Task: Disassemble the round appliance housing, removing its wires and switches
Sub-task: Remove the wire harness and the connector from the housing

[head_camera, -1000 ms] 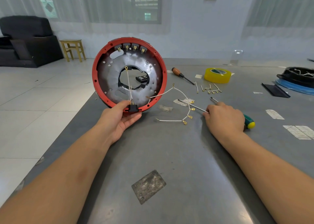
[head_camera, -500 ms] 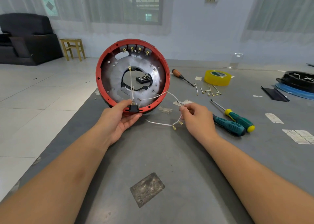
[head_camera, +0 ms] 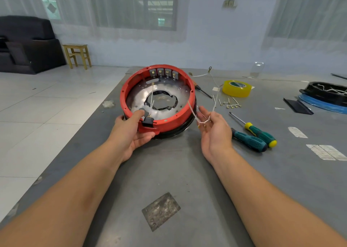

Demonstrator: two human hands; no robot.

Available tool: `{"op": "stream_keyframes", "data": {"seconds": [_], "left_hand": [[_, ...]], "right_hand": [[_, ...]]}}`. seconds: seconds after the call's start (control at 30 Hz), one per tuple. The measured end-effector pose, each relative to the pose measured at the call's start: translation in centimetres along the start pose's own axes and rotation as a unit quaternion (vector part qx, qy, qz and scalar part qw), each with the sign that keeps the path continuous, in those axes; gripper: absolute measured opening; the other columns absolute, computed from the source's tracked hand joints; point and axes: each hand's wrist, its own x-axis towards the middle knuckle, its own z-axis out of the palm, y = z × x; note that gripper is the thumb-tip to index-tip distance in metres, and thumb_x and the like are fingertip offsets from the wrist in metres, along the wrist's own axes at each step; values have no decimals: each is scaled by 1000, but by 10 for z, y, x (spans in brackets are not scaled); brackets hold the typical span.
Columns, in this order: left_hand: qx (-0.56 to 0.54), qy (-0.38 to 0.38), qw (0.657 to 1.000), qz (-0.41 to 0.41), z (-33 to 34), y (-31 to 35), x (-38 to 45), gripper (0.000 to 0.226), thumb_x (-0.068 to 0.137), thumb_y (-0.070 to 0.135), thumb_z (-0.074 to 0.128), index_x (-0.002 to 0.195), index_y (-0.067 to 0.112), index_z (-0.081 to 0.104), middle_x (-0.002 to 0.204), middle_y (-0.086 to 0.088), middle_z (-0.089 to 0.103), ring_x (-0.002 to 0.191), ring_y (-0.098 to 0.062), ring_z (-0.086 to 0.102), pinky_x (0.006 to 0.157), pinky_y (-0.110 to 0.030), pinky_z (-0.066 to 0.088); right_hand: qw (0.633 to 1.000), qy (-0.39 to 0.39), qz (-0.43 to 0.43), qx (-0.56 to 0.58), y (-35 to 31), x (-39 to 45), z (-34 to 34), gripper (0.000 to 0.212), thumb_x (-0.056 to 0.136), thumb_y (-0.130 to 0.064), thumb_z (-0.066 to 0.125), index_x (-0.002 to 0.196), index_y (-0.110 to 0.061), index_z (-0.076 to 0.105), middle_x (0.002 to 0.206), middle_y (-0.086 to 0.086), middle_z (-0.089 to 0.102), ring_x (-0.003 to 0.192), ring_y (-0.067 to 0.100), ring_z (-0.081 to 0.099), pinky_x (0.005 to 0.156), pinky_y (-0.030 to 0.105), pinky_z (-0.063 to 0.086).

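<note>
The round red housing [head_camera: 174, 119] with a shiny metal plate inside lies nearly flat on the grey table [head_camera: 169, 171]. My left hand [head_camera: 131, 132] grips its near rim, thumb inside, beside a black switch [head_camera: 147, 122] set in the rim. A thin white wire runs from that switch across the plate. My right hand [head_camera: 214, 130], palm up just right of the housing, pinches a white wire harness [head_camera: 203, 122] with brass terminals; its strands rise toward the back of the table. Several switch terminals [head_camera: 163, 73] sit along the housing's far inner wall.
Two green-handled screwdrivers [head_camera: 253, 138] lie right of my right hand. A yellow tape roll [head_camera: 237, 88], loose brass clips [head_camera: 230, 104] and an orange-handled screwdriver [head_camera: 201, 90] lie farther back. A black part on a blue disc [head_camera: 326, 96] sits far right. The table edge runs along the left.
The housing has been tipped from upright to nearly flat. My right hand left the screwdriver, took the wire harness and has lifted it up beside the housing.
</note>
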Motion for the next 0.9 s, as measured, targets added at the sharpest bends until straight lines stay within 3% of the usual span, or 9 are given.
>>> {"op": "stream_keyframes", "data": {"seconds": [0.1, 0.2, 0.3, 0.37, 0.47, 0.6, 0.73, 0.8, 0.9], "left_hand": [[23, 8, 1000, 2, 0, 1, -2, 44, 98, 38, 67, 136, 25, 48, 101, -13, 77, 56, -24, 75, 43, -24, 55], [101, 31, 994, 23, -5, 3, -1, 38, 98, 46, 62, 122, 17, 57, 78, -13, 77, 47, -20, 68, 40, -23, 51], [218, 71, 972, 44, -14, 4, 1, 50, 96, 59, 52, 110, 11, 56, 63, -18, 73, 39, -19, 59, 42, -22, 48], [299, 88, 948, 60, -18, 6, 0, 58, 94, 67, 43, 102, 11, 58, 60, -17, 72, 40, -20, 58, 50, -25, 50], [396, 122, 904, 102, -24, 10, 0, 82, 94, 74, 32, 73, 5, 71, 52, -11, 69, 40, -18, 61, 56, -28, 46], [455, 155, 866, 137, -30, 13, 1, 99, 100, 75, 24, 48, 3, 69, 44, -8, 64, 61, -22, 67, 59, -31, 39], [461, 160, 862, 139, -33, 12, 0, 103, 98, 81, 17, 57, 2, 70, 40, -5, 61, 66, -26, 67, 76, -39, 48], [465, 165, 859, 137, -35, 13, 2, 105, 97, 83, 14, 61, 2, 71, 44, -7, 64, 71, -29, 68, 82, -41, 50], [487, 188, 844, 122, -39, 15, 5, 108, 93, 87, 10, 92, -1, 74, 90, -19, 76, 97, -39, 68, 94, -48, 51]], "right_hand": [[997, -8, -39, -67, 12, 0, 12, 27, 107, -15, 42, 82, -22, 46, 113, -4, 76, 98, 7, 67, 84, 25, 44], [983, -4, -79, -165, 22, 3, 13, 27, 106, -20, 44, 79, -25, 44, 119, -9, 74, 69, -5, 54, 69, 20, 39], [972, 8, -83, -221, 27, 6, 10, 24, 103, -24, 43, 79, -25, 44, 106, -7, 77, 54, -4, 45, 64, 25, 38], [967, 14, -82, -242, 28, 5, 10, 23, 103, -27, 43, 80, -24, 50, 96, -11, 77, 64, -1, 53, 70, 29, 41], [955, 10, -62, -290, 31, 3, 13, 23, 103, -31, 43, 86, -24, 57, 99, -7, 75, 95, 15, 67, 87, 38, 50], [915, -1, -69, -397, 32, -1, 15, 26, 98, -42, 42, 90, -25, 60, 91, -5, 70, 91, 19, 62, 77, 38, 47], [901, -14, -76, -427, 32, -2, 15, 27, 97, -42, 44, 88, -24, 62, 87, -4, 68, 87, 21, 61, 75, 39, 46], [913, -22, -72, -401, 32, -3, 15, 25, 96, -39, 48, 85, -22, 62, 87, -3, 73, 87, 21, 66, 75, 39, 49], [953, -50, -58, -293, 29, -4, 12, 20, 101, -26, 49, 86, -18, 60, 96, -7, 79, 99, 16, 73, 88, 37, 53]]}}
